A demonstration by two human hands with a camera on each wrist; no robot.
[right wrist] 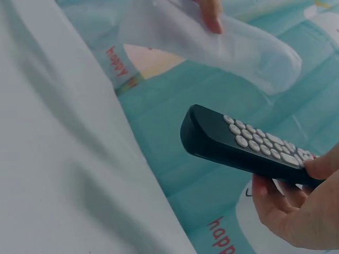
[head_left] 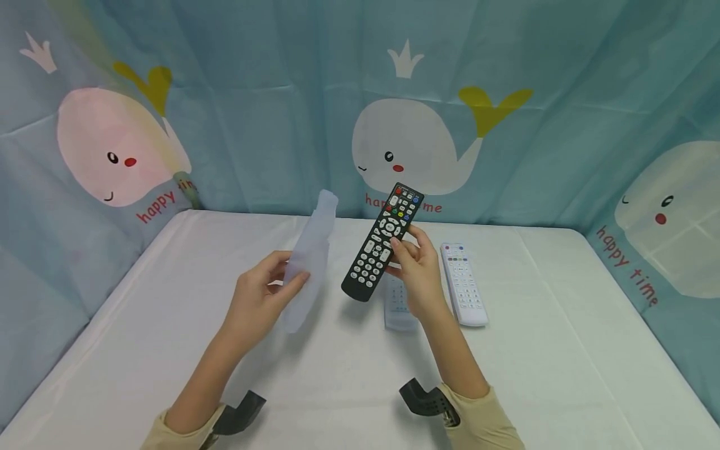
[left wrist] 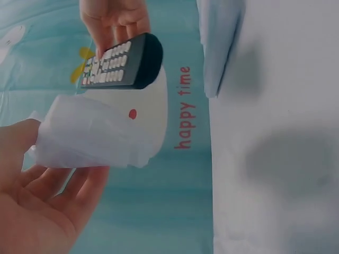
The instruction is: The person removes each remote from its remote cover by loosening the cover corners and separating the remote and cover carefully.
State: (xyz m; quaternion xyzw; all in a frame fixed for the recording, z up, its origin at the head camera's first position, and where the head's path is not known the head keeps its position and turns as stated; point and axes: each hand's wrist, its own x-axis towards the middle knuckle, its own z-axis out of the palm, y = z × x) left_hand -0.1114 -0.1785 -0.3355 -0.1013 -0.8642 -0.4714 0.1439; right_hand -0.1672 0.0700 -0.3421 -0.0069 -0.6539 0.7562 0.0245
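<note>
A black remote control point(head_left: 382, 244) with white and coloured buttons is held up over the table, tilted, its buttons toward the head camera. My right hand point(head_left: 419, 269) grips its right side, thumb on the face and fingers underneath. To the left, my left hand point(head_left: 264, 297) pinches a translucent whitish sleeve point(head_left: 312, 262), limp and long, between thumb and fingers. In the right wrist view the sleeve point(right wrist: 254, 55) hangs apart from the black remote point(right wrist: 249, 140). The left wrist view shows the remote's end point(left wrist: 151, 61) above the crumpled sleeve point(left wrist: 90, 132).
A white remote point(head_left: 464, 284) lies on the white-covered table point(head_left: 562, 350) right of my right hand. Another pale remote point(head_left: 398, 306) lies partly hidden behind that hand. A teal curtain point(head_left: 270, 112) printed with whales hangs behind the table and along both sides.
</note>
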